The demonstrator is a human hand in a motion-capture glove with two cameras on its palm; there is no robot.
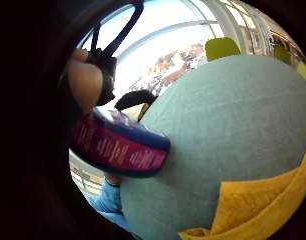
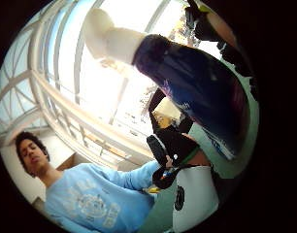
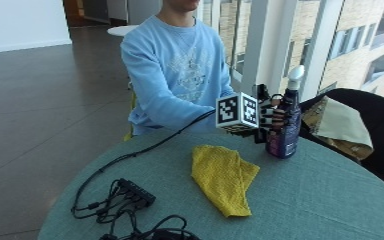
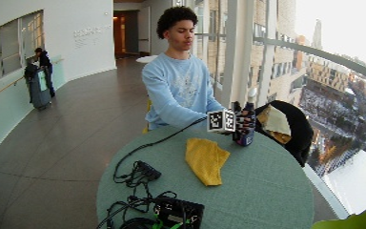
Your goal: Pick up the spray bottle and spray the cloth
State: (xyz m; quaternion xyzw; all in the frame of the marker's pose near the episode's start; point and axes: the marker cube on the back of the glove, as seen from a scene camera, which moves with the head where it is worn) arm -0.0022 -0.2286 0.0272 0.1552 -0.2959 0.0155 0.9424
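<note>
Outside view first: I see the round table (image 3: 325, 200), covered in grey-green fabric, filling the lower half of the frame, with the yellow cloth (image 3: 223, 177) lying loosely folded at centre, flat and spread enough to take spray. Upper right of centre, the spray bottle (image 3: 285, 122) stands upright, its base on or just above the table beside the cloth's far corner, dark body with a white nozzle on top. My gloved right hand (image 3: 272, 120) is wrapped round the bottle's body from the side, fingers curled on it, which I judge to be the pick-up grip, leaving the nozzle free. A tangle of black cables (image 3: 125, 200) sits at lower left. In the little finger side palm view the bottle's base shows a pink label band (image 1: 118, 150) with pale lettering that I cannot read.
</note>
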